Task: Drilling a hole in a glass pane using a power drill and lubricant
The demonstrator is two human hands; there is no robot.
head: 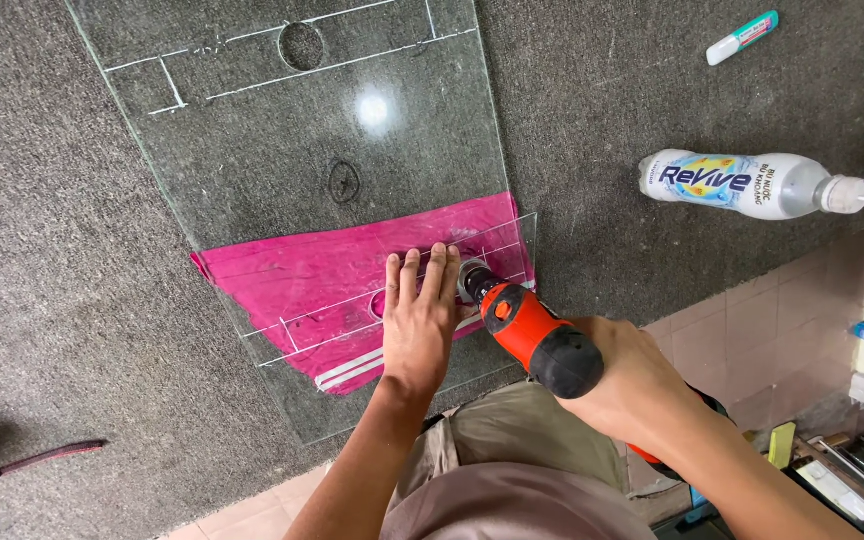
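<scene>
Left hand (pixel 419 318) lies flat, fingers extended, on the clear marked glass sheet (pixel 282 150) over pink cloth (pixel 322 280) on grey carpet; right hand (pixel 627 385) grips the orange-and-black power drill (pixel 532 335) beside it.

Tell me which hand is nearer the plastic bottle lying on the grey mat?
Right. The right hand grips the orange drill just below and left of the bottle. The left hand lies flat on the glass sheet, farther left, beyond the drill.

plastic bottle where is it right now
In the head view the plastic bottle lies on its side on the grey carpeted top, at the right, beyond the glass sheet and below the small marker.
</scene>
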